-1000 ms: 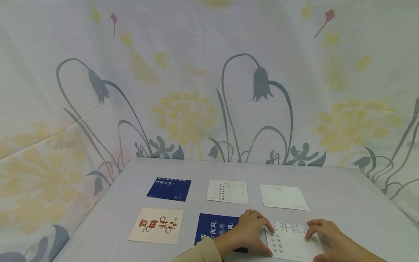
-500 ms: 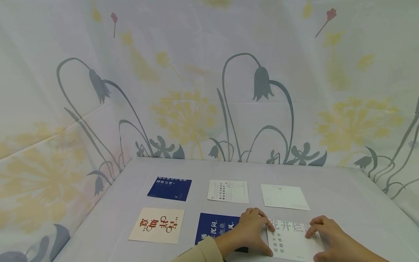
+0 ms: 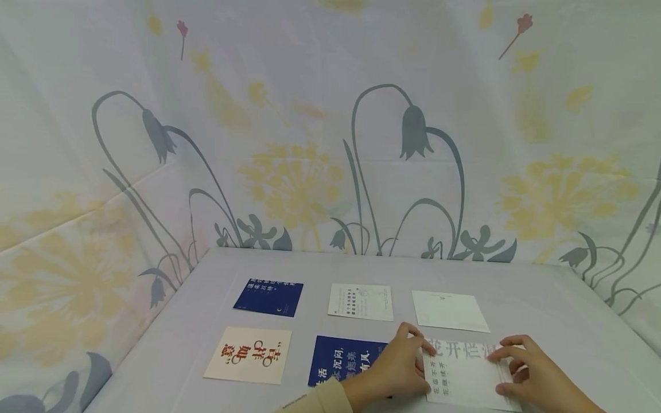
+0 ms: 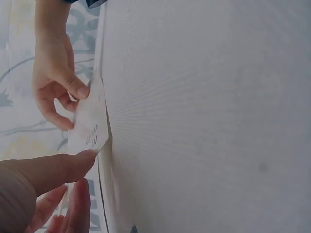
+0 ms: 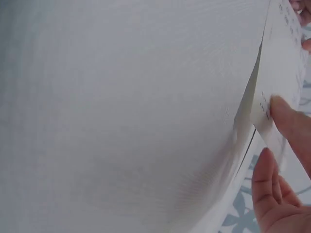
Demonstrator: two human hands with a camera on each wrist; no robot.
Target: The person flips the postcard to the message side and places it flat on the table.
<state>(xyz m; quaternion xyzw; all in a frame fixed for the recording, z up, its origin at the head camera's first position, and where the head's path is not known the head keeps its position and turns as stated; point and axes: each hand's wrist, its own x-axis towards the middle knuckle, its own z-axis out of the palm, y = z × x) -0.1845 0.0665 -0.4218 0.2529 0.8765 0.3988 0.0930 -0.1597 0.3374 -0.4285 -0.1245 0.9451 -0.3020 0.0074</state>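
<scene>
Near the table's front right, my two hands hold a white card (image 3: 467, 378) with grey and black lettering between them. My left hand (image 3: 395, 370) pinches its left edge, and my right hand (image 3: 534, 373) pinches its right edge. In the left wrist view the left thumb (image 4: 77, 165) lies on a corner of the card (image 4: 92, 121). In the right wrist view the right thumb (image 5: 286, 114) presses the card's face, and its near edge stands slightly off the cloth. Behind my left wrist lies a dark blue card (image 3: 333, 355), partly hidden.
A cream card with red lettering (image 3: 248, 355) lies at front left. The back row holds a blue card (image 3: 268, 298), a white card with black lettering (image 3: 361, 301) and a nearly blank card (image 3: 449, 312). A flowered curtain (image 3: 320, 126) borders the grey table (image 3: 150, 367).
My fingers have curled in more closely at both edges of the white card. The card has shifted slightly away from me and up. The other cards stay put.
</scene>
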